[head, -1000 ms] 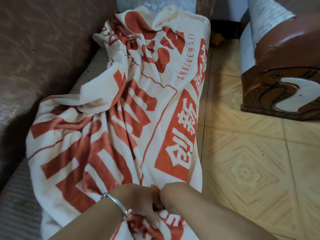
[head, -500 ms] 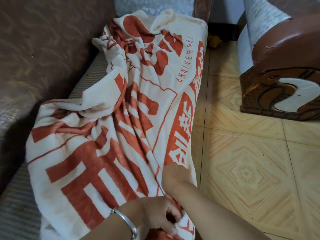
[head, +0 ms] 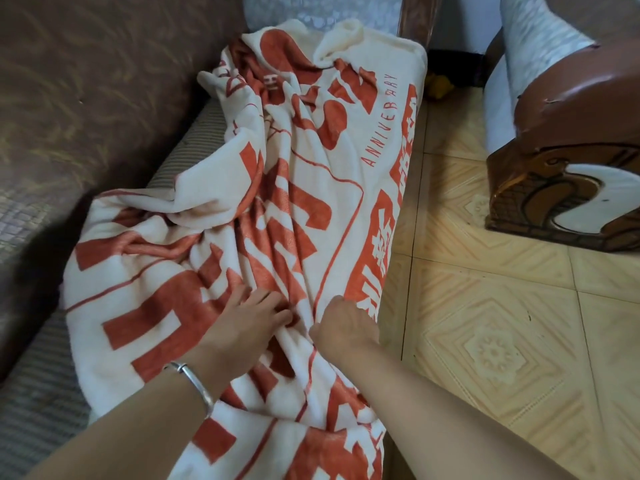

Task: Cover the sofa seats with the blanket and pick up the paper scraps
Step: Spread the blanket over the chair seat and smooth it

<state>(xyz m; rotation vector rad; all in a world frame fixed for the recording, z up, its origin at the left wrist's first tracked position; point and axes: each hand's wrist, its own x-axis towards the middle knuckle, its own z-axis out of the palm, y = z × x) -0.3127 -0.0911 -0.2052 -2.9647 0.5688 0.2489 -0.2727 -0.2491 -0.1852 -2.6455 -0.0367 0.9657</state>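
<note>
A cream blanket (head: pixel 284 209) with large orange-red print lies rumpled along the sofa seat (head: pixel 45 393), its right edge hanging over the front of the seat. My left hand (head: pixel 249 317), with a silver bangle on the wrist, lies flat on the blanket with fingers spread. My right hand (head: pixel 341 323) is closed around a fold of the blanket close to the seat's front edge. Bare striped seat shows along the left, between the blanket and the brown backrest (head: pixel 86 98). No paper scraps are visible.
A patterned beige tile floor (head: pixel 502 341) lies to the right. A second sofa's carved brown wooden armrest (head: pixel 568 174) stands at the right rear. A small yellow object (head: pixel 440 86) lies on the floor in the gap behind it.
My left hand has let go of the blanket's near end and moved forward to lie flat on it. The right hand stays clenched on the fabric, and more blanket now lies near me.
</note>
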